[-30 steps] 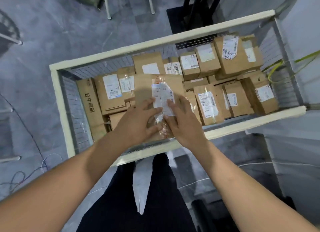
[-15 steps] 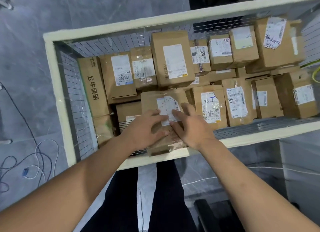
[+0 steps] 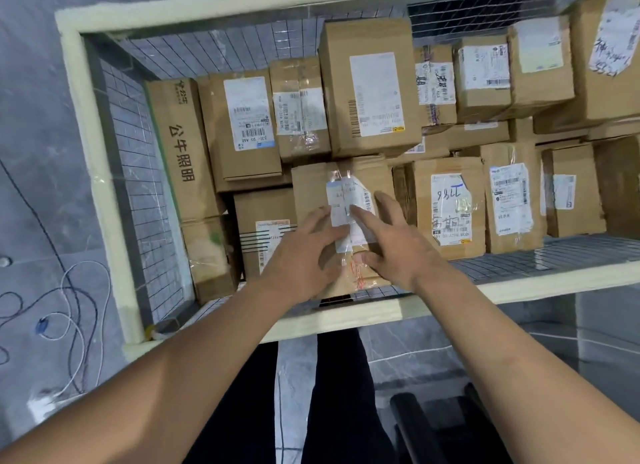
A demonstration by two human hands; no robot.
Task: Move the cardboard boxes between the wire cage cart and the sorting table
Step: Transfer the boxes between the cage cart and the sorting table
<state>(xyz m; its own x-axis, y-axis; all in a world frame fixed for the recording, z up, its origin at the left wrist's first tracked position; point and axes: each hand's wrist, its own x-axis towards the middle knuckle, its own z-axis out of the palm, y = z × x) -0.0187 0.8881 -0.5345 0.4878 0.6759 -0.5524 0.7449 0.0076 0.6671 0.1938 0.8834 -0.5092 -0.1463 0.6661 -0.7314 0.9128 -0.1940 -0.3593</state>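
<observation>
The left hand point(image 3: 301, 255) and the right hand point(image 3: 394, 245) lie side by side, nearly touching, flat on the top of one box point(image 3: 308, 186). The fingers of both are straight and spread. They press on the box and do not wrap round it. The right thumb bears on the taped near part of the top. Both sets of fingertips reach the white label point(image 3: 346, 200), left from the left and right from the right.

The box is directly under the hands, inside the cart point(image 3: 100, 172), with its near end close against the near wall. Its long axis runs straight away from the person, so the hands cover only the near half and the far half stretches out beyond the fingertips. Neither hand is nearer, since the box is centred between them.

The left neighbour point(image 3: 263, 217) seems to sit lower, which would leave the left flank bare. The right neighbour point(image 3: 446, 193), whose label has handwritten digits, stands just beside the right flank with only a narrow gap. A larger box point(image 3: 367, 82) butts up at the far end.

To lift it out, I judge that each hand must slide outward and curl over its own long edge. The right will have less room. The sorting surface is not in view.
</observation>
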